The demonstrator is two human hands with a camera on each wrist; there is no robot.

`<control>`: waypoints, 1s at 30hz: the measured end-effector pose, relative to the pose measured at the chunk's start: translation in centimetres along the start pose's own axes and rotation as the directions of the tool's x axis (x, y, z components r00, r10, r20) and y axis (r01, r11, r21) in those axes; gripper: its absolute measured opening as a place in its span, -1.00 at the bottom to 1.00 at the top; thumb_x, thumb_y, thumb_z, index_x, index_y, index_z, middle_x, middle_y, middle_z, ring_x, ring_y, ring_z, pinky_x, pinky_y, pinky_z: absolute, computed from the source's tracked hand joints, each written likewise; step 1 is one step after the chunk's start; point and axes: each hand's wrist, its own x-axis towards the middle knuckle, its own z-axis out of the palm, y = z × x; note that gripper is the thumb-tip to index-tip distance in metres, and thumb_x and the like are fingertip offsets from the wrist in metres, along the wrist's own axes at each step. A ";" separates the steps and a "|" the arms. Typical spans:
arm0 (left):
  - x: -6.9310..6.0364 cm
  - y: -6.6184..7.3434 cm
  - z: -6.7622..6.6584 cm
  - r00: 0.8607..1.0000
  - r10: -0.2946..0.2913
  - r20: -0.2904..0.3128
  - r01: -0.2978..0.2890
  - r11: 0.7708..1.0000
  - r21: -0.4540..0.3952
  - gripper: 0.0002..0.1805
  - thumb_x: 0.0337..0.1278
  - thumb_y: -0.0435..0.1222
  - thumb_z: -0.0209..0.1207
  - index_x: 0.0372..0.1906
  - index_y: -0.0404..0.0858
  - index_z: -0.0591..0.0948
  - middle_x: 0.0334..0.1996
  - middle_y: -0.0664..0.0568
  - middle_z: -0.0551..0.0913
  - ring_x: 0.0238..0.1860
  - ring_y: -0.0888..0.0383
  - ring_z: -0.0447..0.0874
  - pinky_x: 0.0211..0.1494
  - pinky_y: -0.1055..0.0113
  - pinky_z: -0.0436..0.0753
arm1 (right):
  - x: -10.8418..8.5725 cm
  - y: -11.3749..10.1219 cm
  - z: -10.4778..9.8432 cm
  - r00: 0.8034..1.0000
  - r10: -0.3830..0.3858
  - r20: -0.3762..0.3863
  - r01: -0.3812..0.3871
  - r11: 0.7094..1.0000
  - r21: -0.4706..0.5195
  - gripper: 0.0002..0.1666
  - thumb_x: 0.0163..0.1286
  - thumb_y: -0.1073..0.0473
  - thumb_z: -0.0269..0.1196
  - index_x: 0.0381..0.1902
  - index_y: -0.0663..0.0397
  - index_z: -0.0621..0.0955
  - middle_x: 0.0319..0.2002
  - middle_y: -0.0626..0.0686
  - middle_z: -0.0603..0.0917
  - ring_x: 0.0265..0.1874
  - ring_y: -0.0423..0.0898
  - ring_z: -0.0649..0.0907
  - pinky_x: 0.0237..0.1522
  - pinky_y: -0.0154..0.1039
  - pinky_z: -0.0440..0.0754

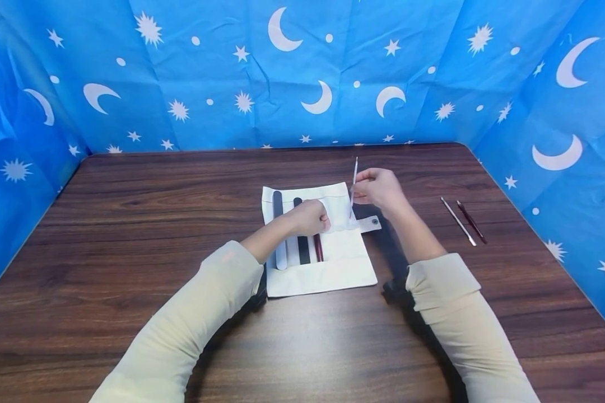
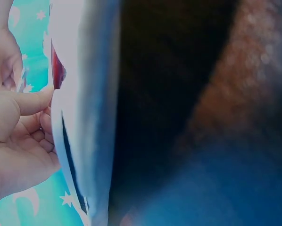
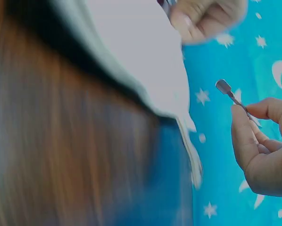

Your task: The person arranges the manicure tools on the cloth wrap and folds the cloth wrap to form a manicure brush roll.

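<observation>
A white fabric roll pouch [image 1: 327, 278] lies unfolded on the table. Its pocket holds a grey nail file [image 1: 281, 254], a black nail file [image 1: 303, 252] and a dark red slim tool [image 1: 319, 249]. My left hand [image 1: 310, 217] is over the pouch, thumb and fingers pinching the pocket's edge beside the red tool, as the left wrist view shows. My right hand [image 1: 379, 189] pinches a thin silver cuticle pusher [image 3: 223, 86] at the pouch's right edge. In the head view the pusher stands nearly upright; the right wrist view shows its flat spoon-like end.
A snap strap [image 1: 370, 224] sticks out from the pouch's right side. Farther right, a silver slim tool [image 1: 459, 221] and a dark red one [image 1: 471, 222] lie side by side on the brown wooden table [image 1: 131, 224]. Blue star-patterned cloth [image 1: 222, 73] hangs behind and at the sides.
</observation>
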 end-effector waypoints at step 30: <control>-0.1 0.0 -0.1 1.000 -0.001 -0.020 0.001 1.000 -0.021 -0.59 0.06 -0.45 0.11 -0.82 -0.14 0.34 -0.85 0.18 0.24 -0.73 0.30 0.21 -0.58 0.49 0.22 | -1.0 0.8 3.3 0.950 0.100 0.297 -0.013 0.960 -0.281 -0.74 0.10 0.46 0.11 -0.19 0.35 0.42 -0.46 0.15 0.51 -0.52 -0.09 0.56 -0.36 -0.25 0.61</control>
